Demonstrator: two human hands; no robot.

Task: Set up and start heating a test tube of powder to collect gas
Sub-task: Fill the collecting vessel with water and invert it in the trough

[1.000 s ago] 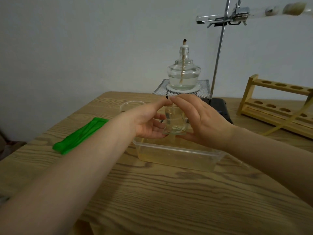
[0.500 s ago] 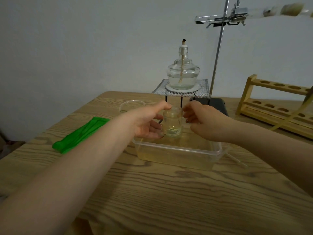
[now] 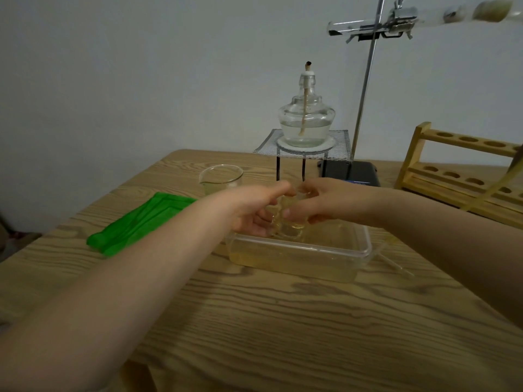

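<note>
Both hands meet over the near-middle of the tabletop (image 3: 283, 321), closed around one small clear glass bottle (image 3: 289, 219) that stands in a shallow transparent plastic trough (image 3: 365, 244) holding pale yellowish liquid. The left hand (image 3: 254, 210) grasps the bottle from its left side, thumb lying across the top and fingers curled beneath; the right hand (image 3: 319, 202) grasps it from the opposite side, thumb near the bottle's middle and forefinger bent over its top. Whether the bottle's mouth faces up or down cannot be told through the fingers. Directly beyond the hands, an unlit alcohol lamp (image 3: 307, 123), wick exposed and part-filled with clear liquid, sits on a wire gauze (image 3: 336, 149) carried by a dark tripod. Beyond and to the right of the right hand stands a retort stand (image 3: 366, 89) on a dark base; its clamp (image 3: 399, 18) holds a test tube (image 3: 353, 25) near-horizontal, high above the hands, with a pale stopper (image 3: 491, 8) at its right end. The tube's contents are too blurred to make out. A yellowish hose (image 3: 498, 182) runs down at the right edge across a wooden test tube rack (image 3: 452, 171). Just beyond the left hand stands an empty glass beaker (image 3: 220, 178); further to its left lies a green cloth (image 3: 138, 222). A thin glass rod (image 3: 396, 264) lies on the tabletop beside the trough's right end.
</note>
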